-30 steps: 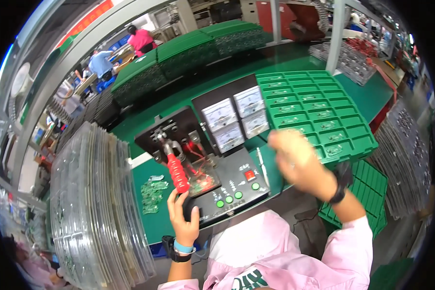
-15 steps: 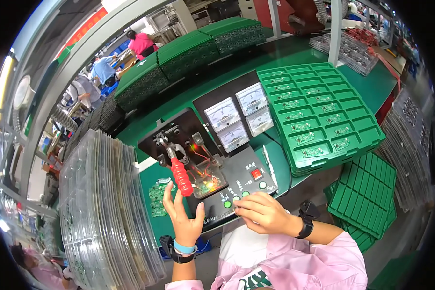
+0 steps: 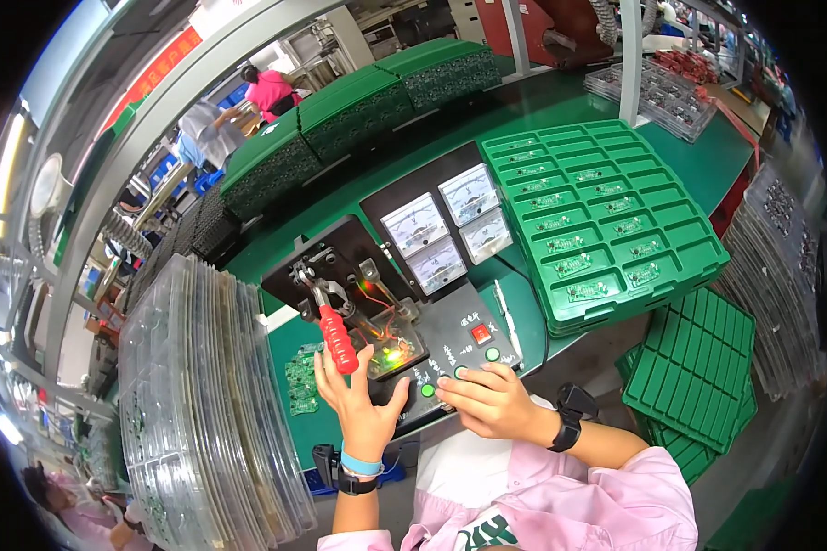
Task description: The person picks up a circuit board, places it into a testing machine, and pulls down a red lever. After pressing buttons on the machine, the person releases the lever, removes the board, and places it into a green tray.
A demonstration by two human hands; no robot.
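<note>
My left hand is open, fingers spread, with its fingertips beside the red ribbed handle of a lever clamp on a black test fixture. My right hand has its fingers stretched over the row of push buttons on the dark control panel; the fingertips partly hide some buttons. A green button shows left of those fingers, and a red switch sits above them. Between the hands and the clamp, a lit circuit board glows yellow-green, with wires running to it.
Several panel meters stand behind the controls. A white pen lies at right, beside stacked green trays holding small boards. Loose circuit boards and a tall stack of clear trays are at left. More green trays lie lower right.
My left hand has moved right and slightly up, its fingers now closer around the lower end of the red handle. My right hand has shifted slightly left, its fingers more stretched over the buttons.
</note>
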